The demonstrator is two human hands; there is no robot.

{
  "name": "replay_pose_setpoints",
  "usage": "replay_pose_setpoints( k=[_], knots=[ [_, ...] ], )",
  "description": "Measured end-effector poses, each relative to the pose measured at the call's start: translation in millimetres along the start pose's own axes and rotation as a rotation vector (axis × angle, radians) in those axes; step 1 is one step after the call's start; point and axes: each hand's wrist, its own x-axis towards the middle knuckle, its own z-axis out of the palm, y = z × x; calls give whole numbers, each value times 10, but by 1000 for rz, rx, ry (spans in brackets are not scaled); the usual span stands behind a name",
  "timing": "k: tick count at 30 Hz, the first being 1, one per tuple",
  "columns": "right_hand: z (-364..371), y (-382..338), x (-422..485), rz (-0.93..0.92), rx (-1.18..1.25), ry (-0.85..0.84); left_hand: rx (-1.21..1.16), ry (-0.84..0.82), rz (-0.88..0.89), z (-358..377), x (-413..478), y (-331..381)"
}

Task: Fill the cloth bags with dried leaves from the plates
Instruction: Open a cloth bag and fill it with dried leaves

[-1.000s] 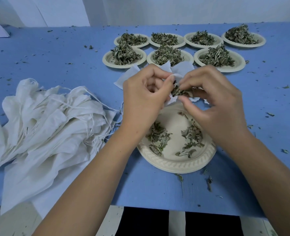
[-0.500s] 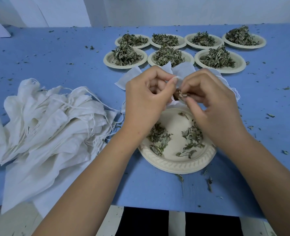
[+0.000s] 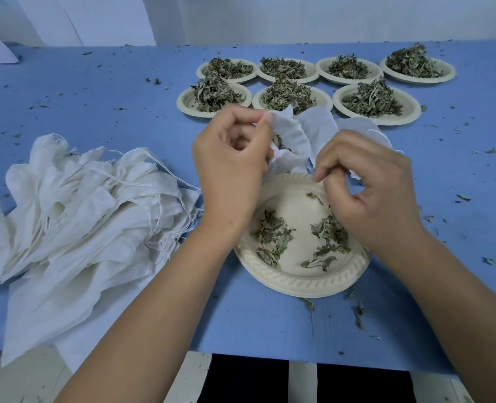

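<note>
on the blue worktop [image 3: 95,106], the near plate [image 3: 299,283] carries a few scattered dried leaves [image 3: 271,237]. above its far rim the left grip [image 3: 229,170] pinches the mouth of a white cloth bag [image 3: 292,135], which is open with leaves visible inside. the right grip [image 3: 369,193], over the plate's right side, is curled on the bag's other edge. left of the plate lies a heap of empty bags [image 3: 81,216]. beyond the plate stand seven heaped plates [image 3: 409,114].
</note>
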Motion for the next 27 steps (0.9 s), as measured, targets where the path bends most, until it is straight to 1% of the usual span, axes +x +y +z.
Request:
replay_pose_setpoints(
  k=[1, 3, 5, 6, 8, 12, 14, 19, 24, 27],
  knots=[
    [21, 0, -12, 38, 13, -106, -3, 32, 4, -4, 7, 8],
    [89, -17, -41, 122, 12, -386, 2, 67, 14, -10, 9, 22],
    [152, -39, -79, 136, 10, -626, 7, 68, 19, -9, 3, 26],
    [167, -48, -86, 119, 11, -708, 6, 62, 19, -6, -1, 24],
    [162, -75, -75, 101, 39, -813, 7, 49, 23, 1, -6, 25],
    [36, -98, -34, 116, 178, -875, 11, 42, 30, 2, -10, 32],
    [-12, -88, -23, 142, 206, -898, 9, 41, 30, -4, -9, 27],
    [-23, -105, -20, 107, 304, -961, 11, 34, 33, 2, -20, 32],
    [-29, -46, -21, 144, 288, -993, 20, 30, 39, -4, -16, 29],
    [-2, -63, -27, 168, 308, -966, 16, 23, 43, -2, -22, 29]
  ],
)
